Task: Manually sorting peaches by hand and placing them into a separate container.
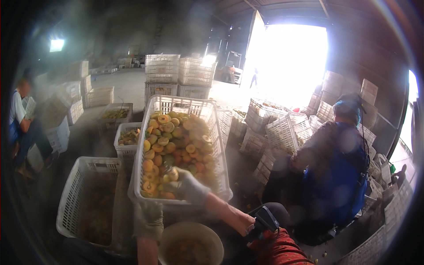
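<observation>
A white plastic crate (222,159) full of halved and whole apricot-like fruit (170,135) stands before me. My right hand (190,185), in a pale glove, reaches over the crate's near part, its fingers at the fruit; blur hides whether it grips any. Below the crate's near left corner is my left hand (149,217), also gloved and blurred, its fingers not clear. Just right of it and lower sits a round pale tub (217,240) with blurred orange-brown contents. To the left, a lower white crate (68,202) holds dim fruit at its bottom.
Smaller crates of fruit (127,150) stand beyond on the left, with stacked crates (162,69) behind. Close on the right a person in blue (334,172) sits by tilted crates (281,132). Another person (21,116) sits at far left. A bright doorway (294,59) lies beyond.
</observation>
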Tool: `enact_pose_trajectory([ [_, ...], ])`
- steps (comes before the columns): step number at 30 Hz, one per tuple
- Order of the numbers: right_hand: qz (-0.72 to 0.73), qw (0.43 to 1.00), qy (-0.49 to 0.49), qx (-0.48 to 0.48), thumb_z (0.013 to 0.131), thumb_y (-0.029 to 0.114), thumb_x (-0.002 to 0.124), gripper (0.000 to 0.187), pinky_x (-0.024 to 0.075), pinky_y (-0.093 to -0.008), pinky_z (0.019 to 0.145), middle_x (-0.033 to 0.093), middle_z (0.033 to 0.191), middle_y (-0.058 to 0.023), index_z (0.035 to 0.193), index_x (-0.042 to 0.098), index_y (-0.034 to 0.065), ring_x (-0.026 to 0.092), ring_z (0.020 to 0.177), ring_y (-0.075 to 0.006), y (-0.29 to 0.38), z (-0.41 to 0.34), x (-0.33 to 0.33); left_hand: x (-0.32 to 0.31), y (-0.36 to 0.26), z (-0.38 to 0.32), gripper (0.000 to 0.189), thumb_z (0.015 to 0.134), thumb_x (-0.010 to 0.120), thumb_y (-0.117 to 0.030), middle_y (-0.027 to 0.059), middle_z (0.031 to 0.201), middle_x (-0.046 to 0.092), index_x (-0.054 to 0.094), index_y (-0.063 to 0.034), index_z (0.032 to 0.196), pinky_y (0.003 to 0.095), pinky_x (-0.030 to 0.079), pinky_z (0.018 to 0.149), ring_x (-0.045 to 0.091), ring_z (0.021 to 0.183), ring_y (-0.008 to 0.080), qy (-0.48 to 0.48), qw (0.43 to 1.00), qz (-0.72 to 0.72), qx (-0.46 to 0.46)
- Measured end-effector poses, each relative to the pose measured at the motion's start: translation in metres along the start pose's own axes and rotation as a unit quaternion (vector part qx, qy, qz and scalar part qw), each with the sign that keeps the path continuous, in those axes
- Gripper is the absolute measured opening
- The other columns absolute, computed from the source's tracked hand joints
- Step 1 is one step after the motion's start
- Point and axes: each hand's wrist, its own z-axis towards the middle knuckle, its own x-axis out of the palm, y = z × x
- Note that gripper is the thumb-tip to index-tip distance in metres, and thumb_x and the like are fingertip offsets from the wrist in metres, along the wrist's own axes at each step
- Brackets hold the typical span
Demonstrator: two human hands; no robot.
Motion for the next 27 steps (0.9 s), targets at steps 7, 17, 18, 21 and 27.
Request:
enact_pose_trajectory([
  [7, 0.06, 0.991, 0.081, -0.093, 0.087, 0.009, 0.062, 0.023, 0.0499, -0.0279, 0.078, 0.063, 0.098, -0.0052, 0.109, 0.06, 0.0028, 0.06, 0.089, -0.0138, -0.054, -0.042, 0.052, 0.022, 0.001, -0.023, 0.058, 0.092, 0.04, -0.062, 0.0074, 0.112, 0.061, 0.055, -0.0143, 0.12, 0.0281, 0.053, 0.073, 0.061, 0.09, 0.0168, 0.1, 0.939, -0.239, -0.227],
  [17, -0.244, 0.951, -0.181, -0.061, 0.073, 0.005, 0.075, 0.043, 0.0506, -0.0307, 0.073, 0.065, 0.09, -0.0121, 0.112, 0.057, 0.0031, 0.061, 0.079, -0.0144, 0.108, -0.108, 0.03, 0.087, -0.057, -0.058, 0.052, 0.097, 0.04, -0.05, 0.0138, 0.106, 0.06, 0.053, -0.0012, 0.109, 0.0357, 0.055, 0.084, 0.062, 0.092, 0.0239, -0.036, 0.939, -0.307, -0.15],
  [18, -0.264, 0.946, -0.174, -0.077, 0.074, 0.004, 0.074, 0.04, 0.0505, -0.0311, 0.072, 0.065, 0.089, -0.0125, 0.11, 0.057, 0.0028, 0.061, 0.077, -0.0156, 0.109, -0.114, 0.035, 0.081, -0.057, -0.058, 0.051, 0.097, 0.042, -0.049, 0.0138, 0.103, 0.06, 0.054, -0.0005, 0.107, 0.0356, 0.055, 0.083, 0.062, 0.091, 0.0238, -0.017, 0.95, -0.286, -0.125],
  [21, -0.256, 0.946, -0.163, -0.117, 0.077, 0.001, 0.067, 0.029, 0.0494, -0.0339, 0.065, 0.063, 0.08, -0.0134, 0.103, 0.055, 0.002, 0.061, 0.068, -0.0231, 0.108, -0.133, 0.054, 0.068, -0.055, -0.054, 0.051, 0.097, 0.044, -0.048, 0.0133, 0.096, 0.061, 0.057, 0.0007, 0.1, 0.0352, 0.055, 0.078, 0.063, 0.086, 0.0234, -0.002, 0.974, -0.215, -0.069],
  [27, -0.191, 0.97, -0.138, -0.058, 0.078, -0.004, 0.06, 0.032, 0.0484, -0.0388, 0.065, 0.062, 0.079, -0.0171, 0.108, 0.053, 0.0029, 0.063, 0.074, -0.0375, 0.107, -0.143, 0.073, 0.082, -0.064, -0.066, 0.055, 0.097, 0.042, -0.051, 0.0097, 0.088, 0.062, 0.061, 0.0004, 0.095, 0.0316, 0.053, 0.074, 0.063, 0.081, 0.0196, -0.02, 0.991, -0.126, -0.039],
])
